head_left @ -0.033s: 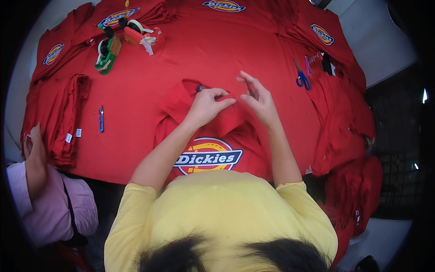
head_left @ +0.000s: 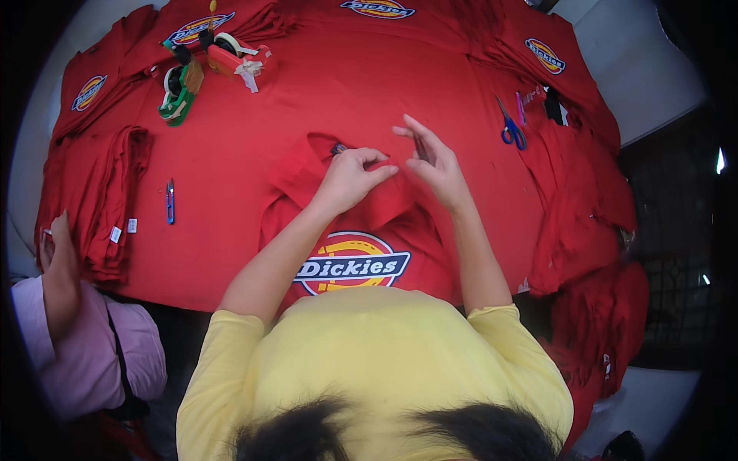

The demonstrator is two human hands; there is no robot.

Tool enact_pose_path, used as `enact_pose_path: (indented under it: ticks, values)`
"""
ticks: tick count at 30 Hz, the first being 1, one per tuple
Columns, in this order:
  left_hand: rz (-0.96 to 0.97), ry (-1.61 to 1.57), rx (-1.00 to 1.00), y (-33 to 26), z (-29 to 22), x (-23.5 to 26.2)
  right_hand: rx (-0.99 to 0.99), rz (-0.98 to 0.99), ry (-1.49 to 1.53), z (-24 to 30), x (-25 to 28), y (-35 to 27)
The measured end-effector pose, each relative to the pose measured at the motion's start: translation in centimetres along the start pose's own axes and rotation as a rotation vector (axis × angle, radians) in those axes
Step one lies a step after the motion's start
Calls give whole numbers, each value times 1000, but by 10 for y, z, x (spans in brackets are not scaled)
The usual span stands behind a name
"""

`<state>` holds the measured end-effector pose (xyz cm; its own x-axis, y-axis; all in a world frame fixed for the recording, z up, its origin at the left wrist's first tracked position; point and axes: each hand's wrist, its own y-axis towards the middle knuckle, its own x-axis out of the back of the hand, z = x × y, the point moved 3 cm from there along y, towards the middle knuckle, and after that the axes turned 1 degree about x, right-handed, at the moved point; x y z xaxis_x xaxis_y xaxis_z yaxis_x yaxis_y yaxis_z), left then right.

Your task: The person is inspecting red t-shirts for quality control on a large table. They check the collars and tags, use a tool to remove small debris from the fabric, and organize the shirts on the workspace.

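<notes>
Worktop (head_left: pixel 661 69) covered in red cloth, wide and round. Red shirt (head_left: pixel 338 192) with a round badge lies near the person, at the middle. Left hand (head_left: pixel 350 178) rests on its collar, fingers curled and pinching the fabric. Right hand (head_left: pixel 434 163) is just beside it, fingers half open, thumb meeting forefinger on something too small to tell. Blue scissors (head_left: pixel 510 127) lie far right, a small blue clipper (head_left: pixel 170 200) left

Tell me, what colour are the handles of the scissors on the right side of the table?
Blue. The scissors show best in the head view.
</notes>
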<state>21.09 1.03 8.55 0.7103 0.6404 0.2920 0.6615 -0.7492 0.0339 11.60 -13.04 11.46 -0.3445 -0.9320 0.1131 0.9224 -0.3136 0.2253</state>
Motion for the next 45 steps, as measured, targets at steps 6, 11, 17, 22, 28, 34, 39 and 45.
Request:
enact_pose_path:
  ticks: [6, 11, 17, 22, 28, 34, 39, 45]
  values:
    - [34, 110, -15, -7, -9, 6, -148, 221, 28, -21, 2, 10]
    - [-40, -67, -65, -5, 18, 6, -108, 141, -77, -24, -2, 8]
    - [-40, -8, -57, -3, 22, 7, 114, 95, -427, 8, -3, 1]
    - [-56, 85, -103, -7, 6, 10, 13, 208, -654, 26, 9, -3]
    - [-83, 179, -195, -7, 0, 7, 61, 237, -759, 26, 5, -4]
    - [-48, 202, -117, -10, -7, 7, 46, 226, -766, 27, 4, -5]
    - [-73, 233, -178, -9, -1, 7, 57, 192, -693, 19, 5, -5]
    - [-87, -361, 22, -5, 12, 2, -236, -127, -320, -23, 6, -28]
